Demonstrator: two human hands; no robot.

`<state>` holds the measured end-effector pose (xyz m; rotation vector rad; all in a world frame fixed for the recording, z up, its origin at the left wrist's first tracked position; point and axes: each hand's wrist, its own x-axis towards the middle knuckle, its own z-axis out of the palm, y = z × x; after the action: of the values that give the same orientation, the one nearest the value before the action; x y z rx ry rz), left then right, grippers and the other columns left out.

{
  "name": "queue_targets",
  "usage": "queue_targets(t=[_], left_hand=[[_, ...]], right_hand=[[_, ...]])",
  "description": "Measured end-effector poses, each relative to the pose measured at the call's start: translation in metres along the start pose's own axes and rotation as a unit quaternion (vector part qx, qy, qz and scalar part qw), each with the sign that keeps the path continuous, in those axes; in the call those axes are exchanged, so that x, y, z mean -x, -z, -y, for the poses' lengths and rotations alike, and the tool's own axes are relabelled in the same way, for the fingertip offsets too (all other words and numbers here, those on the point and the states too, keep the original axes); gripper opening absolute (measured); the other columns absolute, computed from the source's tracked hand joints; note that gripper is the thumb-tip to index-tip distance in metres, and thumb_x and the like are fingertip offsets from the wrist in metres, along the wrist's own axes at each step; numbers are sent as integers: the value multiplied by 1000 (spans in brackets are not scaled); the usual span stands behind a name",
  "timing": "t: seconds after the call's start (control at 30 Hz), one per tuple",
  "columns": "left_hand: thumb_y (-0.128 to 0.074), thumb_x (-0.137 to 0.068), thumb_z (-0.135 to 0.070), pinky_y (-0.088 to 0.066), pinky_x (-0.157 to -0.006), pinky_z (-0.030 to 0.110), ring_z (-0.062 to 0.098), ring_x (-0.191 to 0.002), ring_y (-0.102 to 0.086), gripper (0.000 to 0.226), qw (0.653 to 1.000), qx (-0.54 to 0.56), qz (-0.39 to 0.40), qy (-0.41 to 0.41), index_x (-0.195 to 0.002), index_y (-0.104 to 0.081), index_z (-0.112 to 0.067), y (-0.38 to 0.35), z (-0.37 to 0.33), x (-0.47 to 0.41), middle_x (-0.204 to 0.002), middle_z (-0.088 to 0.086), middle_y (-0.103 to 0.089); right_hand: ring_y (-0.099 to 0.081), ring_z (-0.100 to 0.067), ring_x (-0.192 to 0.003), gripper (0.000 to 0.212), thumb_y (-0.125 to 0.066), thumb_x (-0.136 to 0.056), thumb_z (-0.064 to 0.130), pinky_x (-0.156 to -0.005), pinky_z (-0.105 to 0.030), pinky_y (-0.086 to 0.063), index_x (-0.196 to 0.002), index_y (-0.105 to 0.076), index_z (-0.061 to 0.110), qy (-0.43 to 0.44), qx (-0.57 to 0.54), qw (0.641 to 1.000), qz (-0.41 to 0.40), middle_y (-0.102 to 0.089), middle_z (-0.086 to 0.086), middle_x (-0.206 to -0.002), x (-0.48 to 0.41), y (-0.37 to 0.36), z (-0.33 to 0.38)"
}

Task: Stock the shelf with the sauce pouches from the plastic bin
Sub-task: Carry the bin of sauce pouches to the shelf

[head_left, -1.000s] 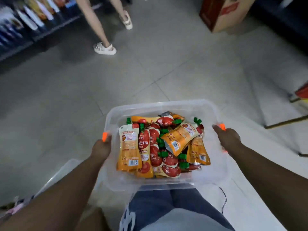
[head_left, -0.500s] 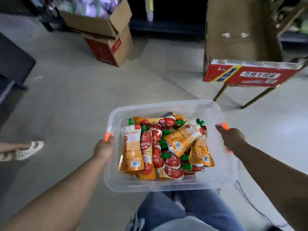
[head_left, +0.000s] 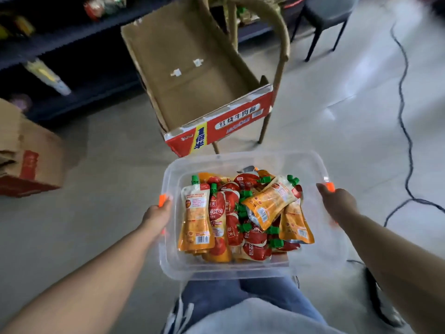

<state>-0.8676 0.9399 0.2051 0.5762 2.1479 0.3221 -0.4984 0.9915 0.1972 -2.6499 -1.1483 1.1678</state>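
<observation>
Holding the plastic bin [head_left: 240,156] level matters most here. The left hand [head_left: 156,214] grips its left rim and the right hand [head_left: 339,201] grips its right rim, with the sauce pouches [head_left: 240,213] heaped inside. I would carry it past the cardboard box [head_left: 197,75] to the dark shelf [head_left: 72,37] at far left, without tilting.

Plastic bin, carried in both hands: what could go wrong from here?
1. The black cable snakes across the floor on the right; a foot could catch it.
2. The chair holding an open cardboard box stands just ahead of the plastic bin; they could collide.
3. The sauce pouches lie piled loose; a tilt may spill some.
</observation>
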Motion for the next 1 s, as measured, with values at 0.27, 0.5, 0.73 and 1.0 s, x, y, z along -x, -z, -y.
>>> queue_targets(t=[0.27, 0.5, 0.73, 1.0], left_hand=[[-42, -89, -54, -45, -65, 34, 38, -108, -54, 65, 983, -99, 102, -120, -123, -51, 1, -97, -173, -37, -120, 22, -56], [-42, -88, -57, -46, -92, 53, 40, -105, -55, 64, 964, -146, 171, -143, -119, -51, -1, -182, -288, -61, -110, 22, -59], [-42, -84, -62, -49, -89, 49, 33, -92, -58, 66, 948, -213, 171, -163, -115, -55, -5, -253, -404, -61, -95, 14, -61], [-45, -84, -59, -55, -78, 48, 36, -73, -64, 63, 949, -231, 135, -165, -97, -58, 1, -350, -511, -45, -76, 18, -59]], right_hand=[[-55, -34, -77, 61, -35, -95, 48, -69, -33, -38, -105, -57, -9, -143, -77, 984, -73, -60, -28, -102, -50, 76, -48], [-56, -39, -98, 63, -40, -92, 51, -77, -37, -40, -109, -59, -7, -247, -163, 949, -109, -59, -29, -112, -95, 123, -49], [-57, -39, -95, 55, -42, -92, 48, -79, -39, -43, -100, -64, -1, -273, -242, 920, -141, -62, -25, -103, -155, 176, -46], [-56, -32, -60, 52, -51, -87, 49, -68, -38, -48, -97, -61, -1, -286, -276, 912, -95, -59, -21, -80, -274, 265, -62]])
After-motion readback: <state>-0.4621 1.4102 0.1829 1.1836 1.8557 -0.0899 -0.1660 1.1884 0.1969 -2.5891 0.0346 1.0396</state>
